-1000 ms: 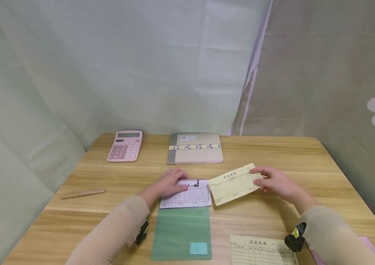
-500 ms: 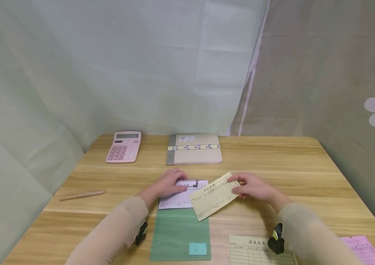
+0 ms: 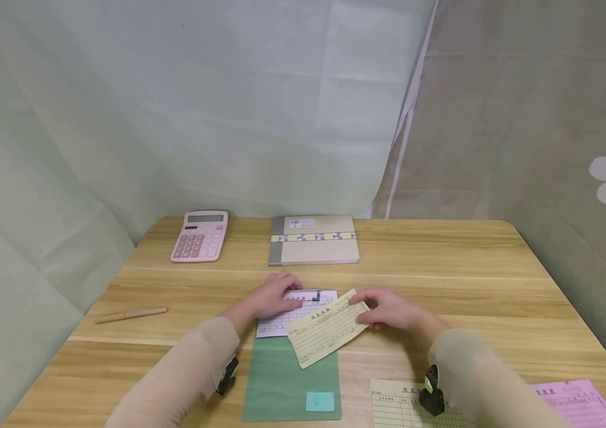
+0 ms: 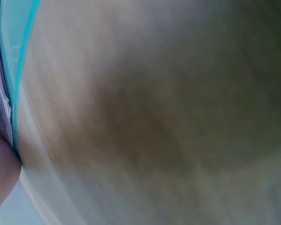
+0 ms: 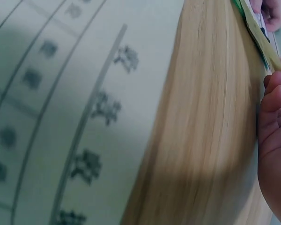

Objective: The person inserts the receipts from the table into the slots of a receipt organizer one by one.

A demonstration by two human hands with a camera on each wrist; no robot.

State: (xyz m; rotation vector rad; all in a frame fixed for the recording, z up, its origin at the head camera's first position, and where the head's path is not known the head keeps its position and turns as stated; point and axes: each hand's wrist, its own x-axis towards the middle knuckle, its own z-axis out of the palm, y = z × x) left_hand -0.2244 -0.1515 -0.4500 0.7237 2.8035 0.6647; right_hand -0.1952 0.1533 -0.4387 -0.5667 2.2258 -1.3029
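Note:
A green clipboard [image 3: 292,380] with a metal clip lies on the wooden table, holding a white printed form [image 3: 276,326] at its top. My left hand [image 3: 276,297] grips the clipboard's top end, thumb and fingers on either side of the clip. My right hand [image 3: 391,310] pinches the right end of a pale yellow receipt slip [image 3: 326,330], tilted above the clipboard and covering part of the white form. In the right wrist view, the right hand [image 5: 276,122] has thumb and fingertips together on the slip. The left wrist view shows only an edge of the left hand [image 4: 2,164].
Another yellow form [image 3: 393,407] lies at the near edge, partly under the right forearm, with a pink form [image 3: 581,404] to its right. A pink calculator [image 3: 201,236] and a beige notebook [image 3: 316,244] lie at the back; a tan pen [image 3: 131,314] lies left.
My right hand has carried the yellow slip leftward and slightly nearer, from beside the clipboard to over it. My left hand has stayed put. More of the pink form shows.

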